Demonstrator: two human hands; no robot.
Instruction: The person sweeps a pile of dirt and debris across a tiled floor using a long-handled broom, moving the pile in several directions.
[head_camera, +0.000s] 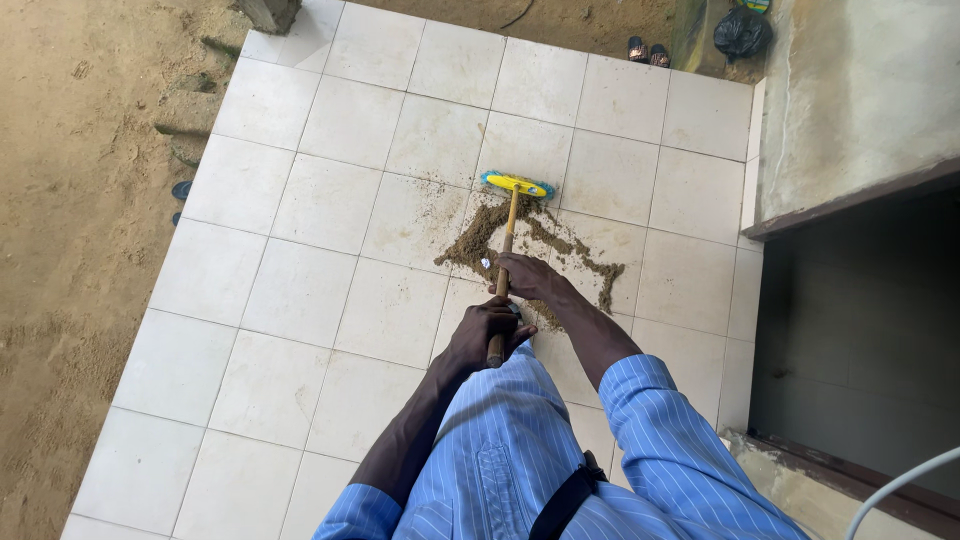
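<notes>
A broom with a yellow and blue head (517, 185) and a wooden handle (508, 235) stands on the white tiled floor (300, 290). My right hand (528, 275) grips the handle higher toward the head. My left hand (485, 330) grips the handle's near end, close to my body. The broom head rests at the far edge of a patch of brown sand (500, 240) spread over two or three tiles. I wear a blue striped shirt with rolled sleeves.
Bare sandy ground (80, 200) borders the tiles on the left and at the back. A grey wall (860, 90) and a dark doorway (860, 330) lie to the right. A black bag (742, 33) and a pair of sandals (648, 52) sit at the back.
</notes>
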